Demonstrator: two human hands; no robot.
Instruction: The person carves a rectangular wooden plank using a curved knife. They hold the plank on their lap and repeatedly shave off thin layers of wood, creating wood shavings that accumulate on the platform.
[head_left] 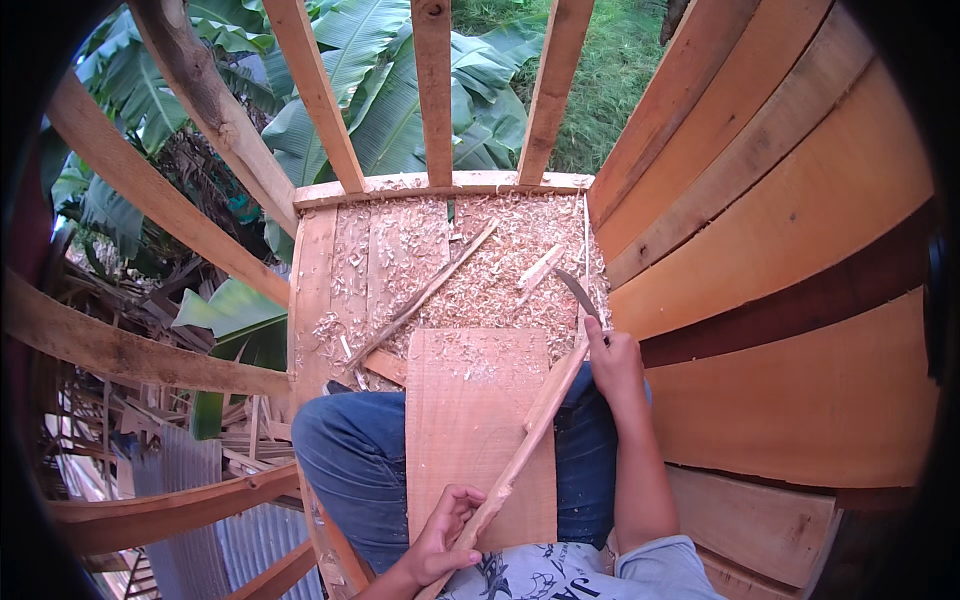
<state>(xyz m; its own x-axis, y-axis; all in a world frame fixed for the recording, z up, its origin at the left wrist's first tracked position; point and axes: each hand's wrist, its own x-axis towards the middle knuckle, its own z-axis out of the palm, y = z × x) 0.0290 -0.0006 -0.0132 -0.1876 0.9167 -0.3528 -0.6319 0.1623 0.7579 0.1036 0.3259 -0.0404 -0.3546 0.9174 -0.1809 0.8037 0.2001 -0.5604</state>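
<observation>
My left hand (446,532) is closed round the lower end of a long, partly whittled wooden stick (517,462), which slants up and to the right across my lap. In my right hand (616,362) is a knife (577,293) with a dark, slightly curved blade pointing up and left. The blade is apart from the stick, just beyond its far end; most of the handle is hidden in my fist. A flat wooden board (470,430) lies over my thighs beneath the stick.
Curly shavings (500,290) cover the plank floor (318,250) ahead. A thin strip of wood (440,280) and a short pale piece (540,266) lie among them. Wooden slats (433,90) rise at the front and left, with banana leaves beyond; a plank wall (780,380) stands close on the right.
</observation>
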